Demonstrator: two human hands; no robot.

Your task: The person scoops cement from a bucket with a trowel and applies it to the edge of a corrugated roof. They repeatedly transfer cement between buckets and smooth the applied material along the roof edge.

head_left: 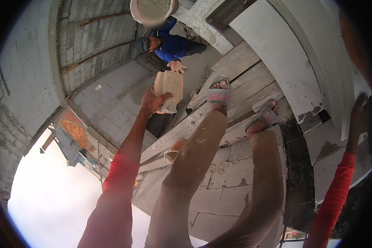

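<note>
My left hand point(153, 101) grips a rough, pale brick-like block point(169, 91) out over a drop beside the wooden planks. Just beyond the block, the open hand point(176, 66) of a person in blue point(171, 46) below reaches up toward it. My right hand point(359, 101) is at the far right against a white wall surface point(349, 124); its fingers are too unclear to tell their grip.
My sandalled feet point(218, 93) stand on weathered planks point(252, 70). A round bucket point(153, 9) is at the top, a small pot point(175, 151) by my leg. Block walls point(25, 74) surround the shaft; white boards point(277, 49) curve at right. Rooftops point(72, 132) show lower left.
</note>
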